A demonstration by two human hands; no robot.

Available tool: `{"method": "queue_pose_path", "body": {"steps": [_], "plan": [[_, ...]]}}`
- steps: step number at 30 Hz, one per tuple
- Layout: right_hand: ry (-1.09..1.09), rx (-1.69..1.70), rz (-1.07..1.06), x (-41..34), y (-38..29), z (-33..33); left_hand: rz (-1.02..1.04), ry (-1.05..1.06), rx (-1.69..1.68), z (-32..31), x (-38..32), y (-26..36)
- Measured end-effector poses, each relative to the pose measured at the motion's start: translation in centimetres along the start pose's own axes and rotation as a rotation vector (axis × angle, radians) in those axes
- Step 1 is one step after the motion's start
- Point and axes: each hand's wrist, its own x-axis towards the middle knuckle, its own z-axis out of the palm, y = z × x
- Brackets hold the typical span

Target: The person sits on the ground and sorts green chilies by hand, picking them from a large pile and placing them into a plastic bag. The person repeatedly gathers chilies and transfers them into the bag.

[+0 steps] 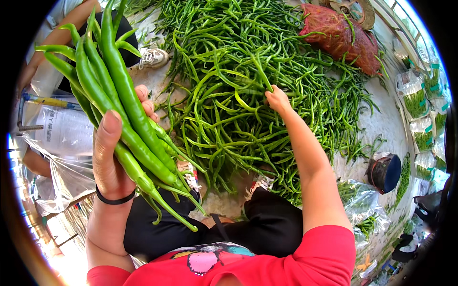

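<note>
A bunch of long green chili peppers (132, 118) lies along the palm of my left hand (111, 157), thumb across the front and fingertips showing behind. The stems point down towards my lap and the tips rise to the upper left. Out over a big heap of green chili peppers (229, 118) on the floor reaches my right hand (278, 99). It grips a green pepper (263, 73) that sticks up from the fist; blur hides whether there is more than one.
At the heap's far right lies a red mesh sack (340, 37). Bagged peppers (417, 102) line the right side. Nearer are a dark round container (384, 173) and a clear plastic bag (365, 203). Another person's shoe (154, 58) and a plastic-wrapped stand (64, 132) are at left.
</note>
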Motion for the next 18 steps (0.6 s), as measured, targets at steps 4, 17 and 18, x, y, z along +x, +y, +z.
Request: {"method": "queue_pose_path", "body": {"steps": [4, 17, 18], "plan": [[-0.066, 0.045, -0.173, -7.4, -3.3, -4.0, 0.109, 0.011, -0.01, -0.4, -1.0, 0.6], [0.37, 0.764, -0.262, -10.0, -0.3, -14.1, 0.211, -0.124, 0.011, -0.8, -2.3, 1.8], [0.399, 0.904, -0.231, -9.7, -0.3, -13.5, 0.203, -0.12, -0.01, -0.7, -2.2, 1.7]]}}
